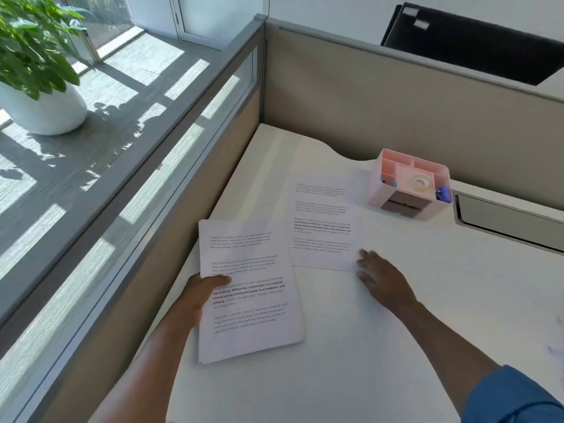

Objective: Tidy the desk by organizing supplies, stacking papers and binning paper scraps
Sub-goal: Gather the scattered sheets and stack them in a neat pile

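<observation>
My left hand (200, 296) grips a thin stack of printed papers (250, 300) by its left edge, thumb on top, and holds it over the left part of the white desk (381, 346). A single printed sheet (322, 224) lies flat on the desk further back. My right hand (381, 277) lies with straight fingers at that sheet's near right corner, fingertips touching its edge. A pink desk organizer (409, 186) stands at the back, holding a roll of clear tape (422, 181) and blue and purple clips.
Beige cubicle partitions (396, 96) wall the desk at the back and left. A grey slot (503, 221) runs along the desk's right rear. A potted plant (36, 71) stands on the floor beyond the left partition. A black chair back (473, 47) shows behind.
</observation>
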Demonstrator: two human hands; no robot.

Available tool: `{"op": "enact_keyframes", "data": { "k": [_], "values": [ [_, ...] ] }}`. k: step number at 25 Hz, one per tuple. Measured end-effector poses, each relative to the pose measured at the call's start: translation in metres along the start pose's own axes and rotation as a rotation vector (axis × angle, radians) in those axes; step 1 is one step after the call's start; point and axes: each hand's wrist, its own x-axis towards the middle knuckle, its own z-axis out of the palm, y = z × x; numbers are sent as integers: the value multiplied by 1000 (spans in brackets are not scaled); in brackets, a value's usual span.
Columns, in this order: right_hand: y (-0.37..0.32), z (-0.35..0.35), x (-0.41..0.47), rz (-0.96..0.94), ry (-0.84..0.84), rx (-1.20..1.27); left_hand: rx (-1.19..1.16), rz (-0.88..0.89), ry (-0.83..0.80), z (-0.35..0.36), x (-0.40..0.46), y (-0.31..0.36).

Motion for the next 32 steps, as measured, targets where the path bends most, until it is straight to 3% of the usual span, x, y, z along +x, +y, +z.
{"op": "enact_keyframes", "data": {
  "k": [5,7,9,12,16,24,27,32],
  "values": [
    [19,-12,-36,-54,120,-6,18,30,25,2,0,-3],
    [17,-14,-44,41,219,31,28,44,32,2,-1,-6],
    [0,-13,-42,253,255,138,33,53,43,2,-2,-8],
    [-33,-8,-26,528,129,97,46,64,44,3,-4,-9],
    [-60,-13,-12,665,22,109,48,71,63,4,-6,-12],
    [-53,-9,-30,643,36,153,87,112,90,5,-7,-22],
    [-44,-4,-43,672,65,414,83,111,80,5,-10,-23],
    [-33,-6,-60,725,75,1065,84,108,68,3,-14,-24]
  ]
}}
